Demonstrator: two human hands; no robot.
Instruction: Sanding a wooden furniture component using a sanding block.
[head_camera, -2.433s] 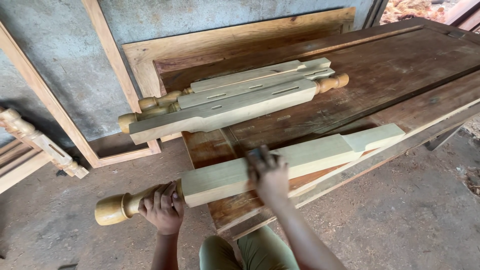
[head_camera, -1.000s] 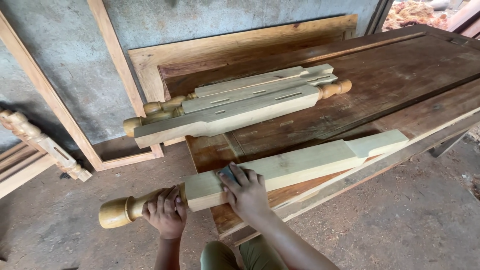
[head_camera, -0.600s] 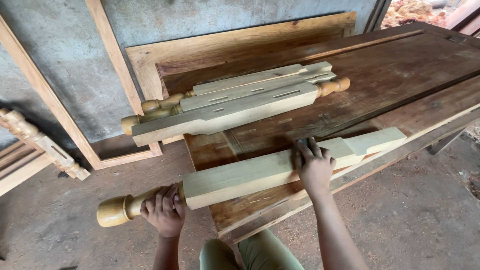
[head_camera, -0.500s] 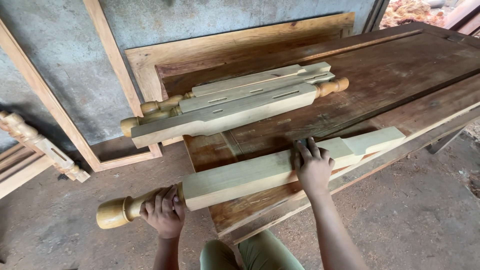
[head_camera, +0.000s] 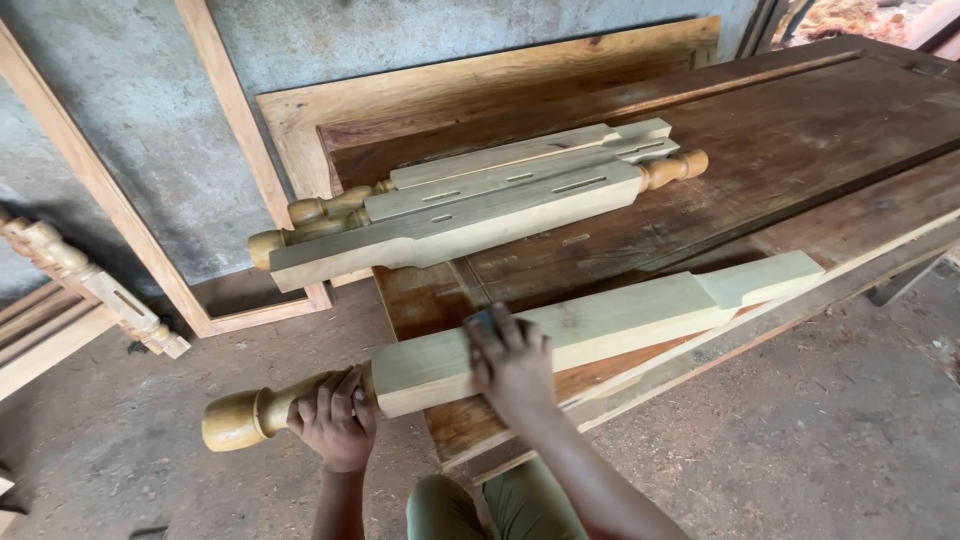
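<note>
Wooden post (head_camera: 600, 320), pale square section w/ turned amber end, lying across front edge of dark wooden door panel (head_camera: 800, 140) used as bench; turned end overhanging to the left, off the panel.

Left hand (head_camera: 333, 420) clenched around turned neck of post, just beside the square shoulder, knob end (head_camera: 232, 421) sticking out past it. Same grip and spot as in all earlier frames.

Right hand (head_camera: 512, 362) pressed flat on top face of post, near its left end, fingers spread over a small dark pad (head_camera: 484, 320), prob. sandpaper, only a corner showing past fingertips. Half a sec ago same hand was much further right, approx mid-length of post; now back toward the shoulder end, close to left hand, similar to where it sat 1 s ago.

Post itself not shifted vs earlier frames.

Behind, on panel: stack of similar posts (head_camera: 470, 205), pale w/ slots, apart from the worked post. Wooden frame (head_camera: 100, 180) leaning on grey wall; another turned piece (head_camera: 90, 285) at far left.
</note>
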